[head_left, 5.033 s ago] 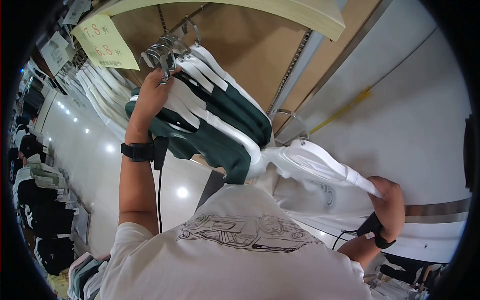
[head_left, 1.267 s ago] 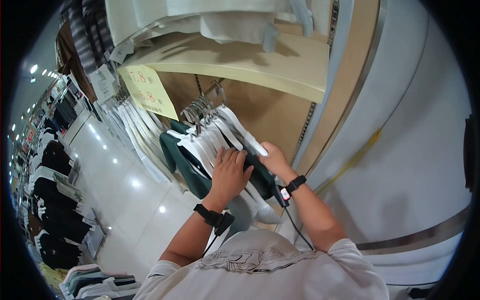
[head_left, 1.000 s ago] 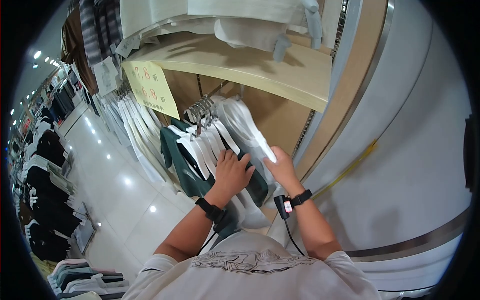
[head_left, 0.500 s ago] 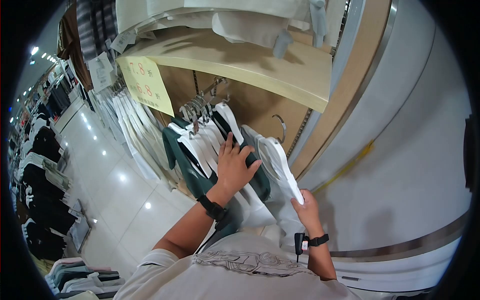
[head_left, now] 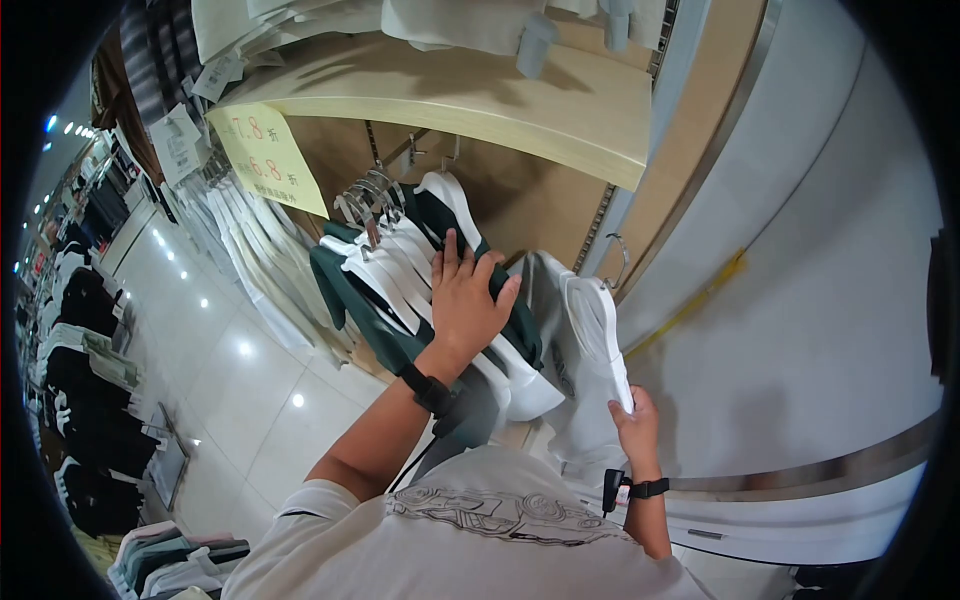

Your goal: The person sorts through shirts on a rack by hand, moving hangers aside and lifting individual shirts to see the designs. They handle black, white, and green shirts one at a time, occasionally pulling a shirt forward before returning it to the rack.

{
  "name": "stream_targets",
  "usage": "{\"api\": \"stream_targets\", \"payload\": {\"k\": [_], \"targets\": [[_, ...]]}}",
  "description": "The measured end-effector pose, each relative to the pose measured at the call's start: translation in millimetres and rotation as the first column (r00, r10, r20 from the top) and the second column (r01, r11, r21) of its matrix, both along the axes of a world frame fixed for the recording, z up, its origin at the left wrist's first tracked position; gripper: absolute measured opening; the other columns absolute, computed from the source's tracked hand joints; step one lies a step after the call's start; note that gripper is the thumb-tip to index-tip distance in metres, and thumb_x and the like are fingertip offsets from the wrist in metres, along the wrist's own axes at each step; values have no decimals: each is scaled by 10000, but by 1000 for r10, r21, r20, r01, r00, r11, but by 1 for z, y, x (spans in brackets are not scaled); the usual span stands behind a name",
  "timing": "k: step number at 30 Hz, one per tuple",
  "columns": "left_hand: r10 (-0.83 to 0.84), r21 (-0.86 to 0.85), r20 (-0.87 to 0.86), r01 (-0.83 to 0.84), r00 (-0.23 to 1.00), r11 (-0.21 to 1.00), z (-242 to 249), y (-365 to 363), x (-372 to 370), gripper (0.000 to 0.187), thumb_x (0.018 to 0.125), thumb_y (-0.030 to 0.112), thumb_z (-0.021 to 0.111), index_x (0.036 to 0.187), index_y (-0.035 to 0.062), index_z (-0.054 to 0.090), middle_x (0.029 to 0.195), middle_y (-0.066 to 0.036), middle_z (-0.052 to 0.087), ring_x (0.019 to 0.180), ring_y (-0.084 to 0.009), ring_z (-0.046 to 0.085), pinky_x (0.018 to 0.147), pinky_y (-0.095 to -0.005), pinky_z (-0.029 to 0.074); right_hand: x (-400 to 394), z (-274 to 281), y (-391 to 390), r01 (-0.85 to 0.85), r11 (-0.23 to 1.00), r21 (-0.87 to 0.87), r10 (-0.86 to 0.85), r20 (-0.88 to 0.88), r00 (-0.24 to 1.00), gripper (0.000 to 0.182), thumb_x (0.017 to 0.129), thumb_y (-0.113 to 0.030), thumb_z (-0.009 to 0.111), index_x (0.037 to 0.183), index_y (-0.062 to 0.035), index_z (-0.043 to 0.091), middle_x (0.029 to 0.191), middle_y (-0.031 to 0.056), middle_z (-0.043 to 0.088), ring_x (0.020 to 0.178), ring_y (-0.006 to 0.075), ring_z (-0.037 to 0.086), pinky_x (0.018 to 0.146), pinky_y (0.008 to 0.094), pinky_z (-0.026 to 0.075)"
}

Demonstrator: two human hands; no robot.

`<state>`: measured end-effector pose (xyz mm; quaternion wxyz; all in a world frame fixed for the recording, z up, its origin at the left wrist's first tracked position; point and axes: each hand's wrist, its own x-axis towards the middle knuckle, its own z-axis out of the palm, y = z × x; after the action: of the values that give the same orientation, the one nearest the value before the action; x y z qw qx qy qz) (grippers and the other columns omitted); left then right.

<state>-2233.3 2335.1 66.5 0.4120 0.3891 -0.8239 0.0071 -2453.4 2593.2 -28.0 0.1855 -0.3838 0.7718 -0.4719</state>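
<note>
My left hand (head_left: 468, 300) lies with spread fingers on a row of white and dark green garments (head_left: 380, 330), whose hangers (head_left: 372, 200) hook on a metal rail below the shelf. Pinched in my right hand (head_left: 636, 425) is the lower end of a white hanger (head_left: 600, 320) carrying a light grey garment (head_left: 550, 300). The metal hook of that hanger touches no rail and stands free, right of the row. Part of the green cloth is hidden behind my left hand.
A wooden shelf (head_left: 460, 90) with folded light clothes spans the top, a yellow price sign (head_left: 268, 160) at its left end. More pale garments (head_left: 270, 250) hang at the left. A curved grey wall (head_left: 780, 330) stands at the right.
My right hand has moved right with the hanger and grey garment, away from the row. My left hand stays on the hanging garments. The view has shifted slightly.
</note>
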Motion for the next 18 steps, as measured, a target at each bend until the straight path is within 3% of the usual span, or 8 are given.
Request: {"api": "stream_targets", "payload": {"k": [8, 10, 16, 18], "targets": [[-5, 17, -130, 7, 992, 1000, 2, 2, -3, 392, 950, 372, 665, 1226, 97, 622, 1227, -265, 639, 1436, -521, 351, 1160, -589, 262, -8, -4, 7, 64, 998, 12, -64, 47, 997, 179, 855, -82, 751, 976, -3, 646, 747, 69, 626, 666, 157, 561, 646, 333, 477], [8, 9, -168, -6, 986, 1000, 3, 4, -5, 395, 950, 368, 664, 1229, 92, 619, 1215, -269, 637, 1429, -535, 349, 1157, -591, 262, -10, -4, 6, 41, 999, 8, -40, -75, 996, 151, 874, -75, 729, 984, -17, 643, 743, -10, 585, 655, 92, 513, 612, 285, 443], [21, 28, -257, -14, 966, 999, 5, 14, -5, 390, 955, 344, 656, 1226, 66, 611, 1200, -292, 628, 1417, -568, 332, 1148, -595, 272, -9, 4, 1, 51, 998, 30, -49, -57, 997, 178, 858, -90, 734, 996, -13, 652, 755, 12, 599, 680, 112, 533, 644, 299, 457], [29, 61, -242, -15, 970, 998, 6, 17, -5, 439, 964, 367, 640, 1254, 41, 595, 1248, -299, 601, 1445, -527, 314, 1178, -607, 232, -10, 3, -1, 50, 998, 39, -48, -39, 998, 179, 857, -90, 734, 997, -14, 653, 758, 16, 601, 686, 116, 535, 650, 302, 459]]}}
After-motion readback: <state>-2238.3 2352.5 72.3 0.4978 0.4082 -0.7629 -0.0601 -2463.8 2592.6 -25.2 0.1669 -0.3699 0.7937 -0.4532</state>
